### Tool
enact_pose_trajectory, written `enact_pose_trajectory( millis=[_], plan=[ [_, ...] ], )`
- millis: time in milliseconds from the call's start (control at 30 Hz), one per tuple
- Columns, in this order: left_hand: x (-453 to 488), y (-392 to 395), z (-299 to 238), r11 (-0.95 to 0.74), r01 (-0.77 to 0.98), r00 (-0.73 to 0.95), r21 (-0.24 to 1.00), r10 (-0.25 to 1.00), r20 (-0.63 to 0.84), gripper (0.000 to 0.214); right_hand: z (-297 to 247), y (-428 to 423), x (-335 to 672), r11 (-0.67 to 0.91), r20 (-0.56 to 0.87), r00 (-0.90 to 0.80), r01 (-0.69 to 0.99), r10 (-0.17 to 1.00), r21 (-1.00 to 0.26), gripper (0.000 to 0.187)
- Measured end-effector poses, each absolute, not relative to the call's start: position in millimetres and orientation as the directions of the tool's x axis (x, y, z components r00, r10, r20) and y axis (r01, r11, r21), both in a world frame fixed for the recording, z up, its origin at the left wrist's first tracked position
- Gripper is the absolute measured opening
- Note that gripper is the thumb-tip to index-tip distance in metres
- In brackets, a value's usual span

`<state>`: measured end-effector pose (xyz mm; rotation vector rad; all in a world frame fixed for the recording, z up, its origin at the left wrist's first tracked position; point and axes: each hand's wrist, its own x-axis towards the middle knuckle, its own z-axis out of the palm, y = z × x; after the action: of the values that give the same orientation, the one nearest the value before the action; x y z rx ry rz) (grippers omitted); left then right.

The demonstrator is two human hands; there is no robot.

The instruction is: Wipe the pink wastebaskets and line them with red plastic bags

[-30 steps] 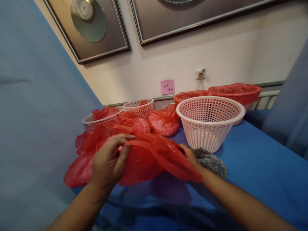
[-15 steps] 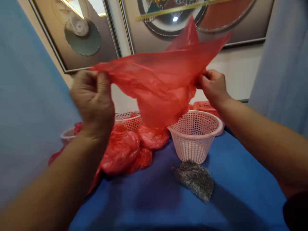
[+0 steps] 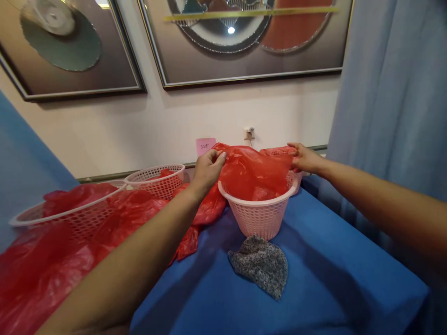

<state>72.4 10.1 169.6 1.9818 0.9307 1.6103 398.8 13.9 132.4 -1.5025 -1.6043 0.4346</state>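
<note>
A thin red plastic bag (image 3: 254, 172) hangs into a pink perforated basket (image 3: 260, 216) on the blue table (image 3: 331, 279). My left hand (image 3: 207, 168) pinches the bag's edge just above the basket's left rim. My right hand (image 3: 305, 158) grips the bag's other edge over the right rim. The bag is stretched between both hands, with its lower part inside the basket.
A grey speckled cloth (image 3: 260, 265) lies in front of the basket. More pink baskets (image 3: 157, 179) and crumpled red bags (image 3: 52, 260) fill the left side. Another red-lined basket sits behind. A blue curtain (image 3: 391, 93) hangs at right; framed pictures are on the wall.
Both hands have come down from head height and moved forward, carrying the spread red bag from the air into the pink basket's mouth.
</note>
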Motion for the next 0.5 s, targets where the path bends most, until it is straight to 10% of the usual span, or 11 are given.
enact_pose_trajectory(
  millis=[233, 500],
  plan=[
    [116.7, 14.8, 174.7, -0.46, -0.277, 0.146, 0.844, 0.848, 0.51, 0.031, 132.9, 5.7, 382.8, 0.403, 0.442, -0.103, 0.627, 0.891, -0.667, 0.042],
    [113.2, 24.1, 214.2, -0.701, -0.389, -0.111, 0.598, 0.68, 0.725, 0.028, 147.5, -25.3, 380.7, 0.576, 0.367, -0.465, 0.47, 0.806, -0.669, 0.051]
  ],
)
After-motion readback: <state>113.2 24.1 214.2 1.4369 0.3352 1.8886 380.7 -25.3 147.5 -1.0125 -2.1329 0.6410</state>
